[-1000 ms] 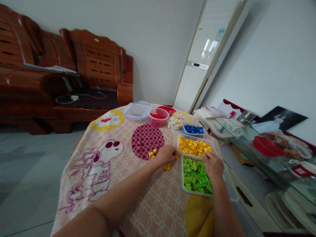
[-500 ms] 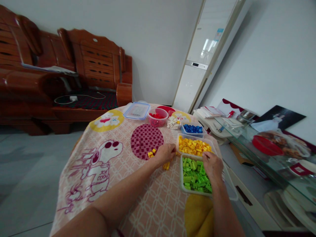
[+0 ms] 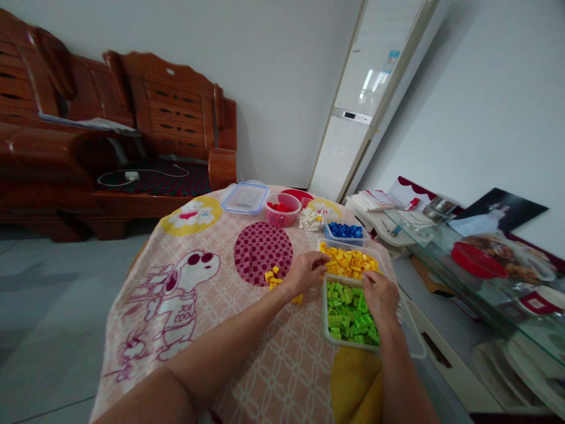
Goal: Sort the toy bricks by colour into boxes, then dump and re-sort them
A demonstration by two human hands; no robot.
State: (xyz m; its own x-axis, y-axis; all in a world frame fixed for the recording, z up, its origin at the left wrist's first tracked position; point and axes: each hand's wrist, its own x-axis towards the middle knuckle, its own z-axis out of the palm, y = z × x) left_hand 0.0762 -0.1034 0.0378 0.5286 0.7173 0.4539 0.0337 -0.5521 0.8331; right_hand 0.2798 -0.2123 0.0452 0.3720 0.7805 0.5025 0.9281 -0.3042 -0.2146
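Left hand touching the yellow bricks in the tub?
Cannot tell: in the head view the left hand overlaps those yellow bricks, but any fingertip contact is too small to make out.

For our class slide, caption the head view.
Left hand and right hand close to boxed yellow bricks and green bricks on a patterned tablecloth.

Cool, diffuse, rather dim light falls over the table (image 3: pixel 265 365) with faint, soft-edged shadows. Behind the table, the glossy white cabinet (image 3: pixel 339 153) carries a bright, window-shaped glare. Left of the table, the wooden bench (image 3: pixel 176 112) shows dull highlights above dark shadow. Wide-angle distortion tilts the cabinet and stretches the glass shelf (image 3: pixel 441 259) right of the table; the yellow blocks (image 3: pixel 351 262) look soft in detail.
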